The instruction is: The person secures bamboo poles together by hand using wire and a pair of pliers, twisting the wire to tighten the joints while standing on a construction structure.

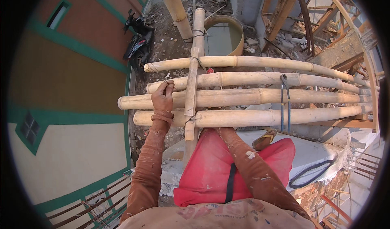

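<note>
My left hand [162, 98] is raised over the left ends of the bamboo poles, its fingers pinched on a thin dark wire [165, 81]. Several bamboo poles [239, 97] lie side by side across a wooden batten [191, 86], with wire ties [192, 118] at their crossings. My right forearm [243, 151] reaches beneath the nearest pole, which hides the hand and its fingers. Pincers [285, 103] with dark blue handles hang over two of the poles, to the right of the batten.
An upright bamboo post [176, 13] and a round tub of cloudy water [225, 38] stand beyond the poles. A motorbike [139, 46] is parked by the green-trimmed wall [81, 82]. Below right are a sandal [265, 139], a black hose loop [310, 174] and wooden framing with rubble.
</note>
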The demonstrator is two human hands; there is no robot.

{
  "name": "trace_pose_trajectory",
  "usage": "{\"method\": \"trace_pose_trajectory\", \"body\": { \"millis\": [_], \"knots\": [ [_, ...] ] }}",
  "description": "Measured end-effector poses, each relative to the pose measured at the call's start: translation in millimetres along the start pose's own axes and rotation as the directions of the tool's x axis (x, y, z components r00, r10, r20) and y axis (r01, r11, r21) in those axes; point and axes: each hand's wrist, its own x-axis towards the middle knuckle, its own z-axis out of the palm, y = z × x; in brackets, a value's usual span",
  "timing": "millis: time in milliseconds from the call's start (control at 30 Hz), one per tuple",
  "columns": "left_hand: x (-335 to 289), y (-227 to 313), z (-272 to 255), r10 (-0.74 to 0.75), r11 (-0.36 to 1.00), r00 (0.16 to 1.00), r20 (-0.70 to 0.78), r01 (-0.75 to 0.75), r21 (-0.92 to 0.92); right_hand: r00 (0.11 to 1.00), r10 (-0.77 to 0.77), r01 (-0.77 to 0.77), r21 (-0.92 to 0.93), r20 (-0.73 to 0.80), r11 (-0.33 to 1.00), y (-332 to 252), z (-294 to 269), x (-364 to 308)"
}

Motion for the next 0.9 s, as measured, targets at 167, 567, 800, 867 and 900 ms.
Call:
{"method": "trace_pose_trajectory", "body": {
  "millis": [167,567,800,867,900],
  "knots": [
    [9.1,-24.4,25.9,-0.338,0.905,0.94,0.052,0.34,-0.257,0.999,0.018,-0.017,0.022,-0.029,1.0,5.0,-7.9,3.9],
    [16.9,-41.9,31.0,-0.333,0.922,0.94,0.076,0.341,-0.183,0.999,0.022,-0.02,0.063,-0.043,0.998,1.8,-16.4,10.1],
    [17.4,-35.2,33.2,-0.389,0.9,0.919,0.069,0.395,-0.185,0.998,0.022,-0.017,0.087,-0.054,0.996,0.9,-17.2,11.2],
    [18.2,-43.7,27.7,-0.346,0.917,0.936,0.064,0.352,-0.189,0.998,0.012,-0.006,0.106,-0.056,0.994,-4.3,-17.6,9.5],
    [18.7,-47.4,25.0,-0.305,0.93,0.95,0.062,0.311,-0.198,0.998,0.007,0.0,0.116,-0.062,0.993,-6.3,-18.8,8.6]
  ]
}}
